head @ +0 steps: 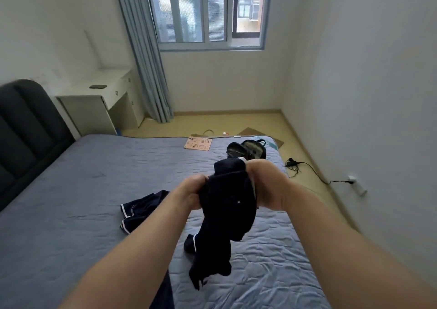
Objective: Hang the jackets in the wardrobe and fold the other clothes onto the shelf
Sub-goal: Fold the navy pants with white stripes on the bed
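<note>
A dark navy garment with thin white piping hangs in the air over the bed, its lower end trailing onto the cover. My left hand grips its left edge and my right hand grips its upper right edge, both held out in front of me. A second navy garment with white trim lies crumpled on the bed to the left, behind my left forearm. No wardrobe or shelf is in view.
The bed has a blue-grey quilted cover and a dark headboard at left. An open black bag and a pink board lie at its far end. A white desk stands by the curtain; a cable runs across the floor at right.
</note>
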`<state>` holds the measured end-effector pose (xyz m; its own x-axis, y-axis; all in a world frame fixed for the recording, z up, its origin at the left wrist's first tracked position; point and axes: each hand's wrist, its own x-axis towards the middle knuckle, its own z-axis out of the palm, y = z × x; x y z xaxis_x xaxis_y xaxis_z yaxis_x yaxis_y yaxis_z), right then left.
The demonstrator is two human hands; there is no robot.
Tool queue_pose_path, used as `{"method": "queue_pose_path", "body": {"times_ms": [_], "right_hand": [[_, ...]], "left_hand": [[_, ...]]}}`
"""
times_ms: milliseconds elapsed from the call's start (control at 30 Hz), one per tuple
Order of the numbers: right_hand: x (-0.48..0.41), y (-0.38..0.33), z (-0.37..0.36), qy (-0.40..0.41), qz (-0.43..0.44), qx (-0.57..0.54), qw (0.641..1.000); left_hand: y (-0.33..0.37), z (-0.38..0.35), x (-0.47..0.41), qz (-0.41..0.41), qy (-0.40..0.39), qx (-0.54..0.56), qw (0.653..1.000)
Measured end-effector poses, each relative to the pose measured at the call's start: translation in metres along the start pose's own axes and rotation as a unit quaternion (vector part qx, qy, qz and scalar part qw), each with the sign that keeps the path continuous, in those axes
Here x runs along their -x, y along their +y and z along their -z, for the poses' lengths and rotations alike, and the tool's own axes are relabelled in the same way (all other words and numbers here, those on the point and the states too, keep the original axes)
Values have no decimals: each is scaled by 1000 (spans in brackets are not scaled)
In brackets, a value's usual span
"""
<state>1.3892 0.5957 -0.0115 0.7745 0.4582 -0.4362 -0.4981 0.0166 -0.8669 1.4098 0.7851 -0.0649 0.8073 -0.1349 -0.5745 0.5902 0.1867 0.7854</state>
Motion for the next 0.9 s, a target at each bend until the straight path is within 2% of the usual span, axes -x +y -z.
{"method": "queue_pose_path", "body": {"times_ms": [67, 167, 233, 367, 400, 467, 567, 600, 667, 767, 900], "right_hand": [[3, 11, 23, 39, -35, -38, 998], [2, 25, 41, 98, -77, -81, 989], [-4, 30, 40, 131, -71, -125, 981], [-17, 23, 29, 99, -26, -266, 959], [-19, 20, 25, 87, -19, -287, 954], [-22, 13, 13, 97, -5, -254, 962], [-28, 15, -1, 198, 23, -159, 967], [-30, 16, -3, 228, 38, -149, 961], [-33, 15, -6, 239, 79, -164, 954], [-33, 8, -8, 266, 127, -171, 940], [-29, 0, -20, 255, 174, -100, 946]], "left_hand": [[23, -5, 7, -38, -37, 32, 998], [41, -14, 14, -85, -76, 8, 993], [52, -22, 28, -134, -109, -16, 985], [62, -32, 57, -180, -206, -77, 959], [61, -32, 62, -176, -217, -93, 956], [56, -31, 67, -155, -218, -94, 959], [51, -18, 65, -89, -225, -80, 967], [50, -10, 64, -52, -238, -76, 967], [45, 4, 59, 10, -242, -109, 964], [32, 21, 40, 58, -182, -194, 962], [13, 20, 19, 96, -115, -123, 981]]}}
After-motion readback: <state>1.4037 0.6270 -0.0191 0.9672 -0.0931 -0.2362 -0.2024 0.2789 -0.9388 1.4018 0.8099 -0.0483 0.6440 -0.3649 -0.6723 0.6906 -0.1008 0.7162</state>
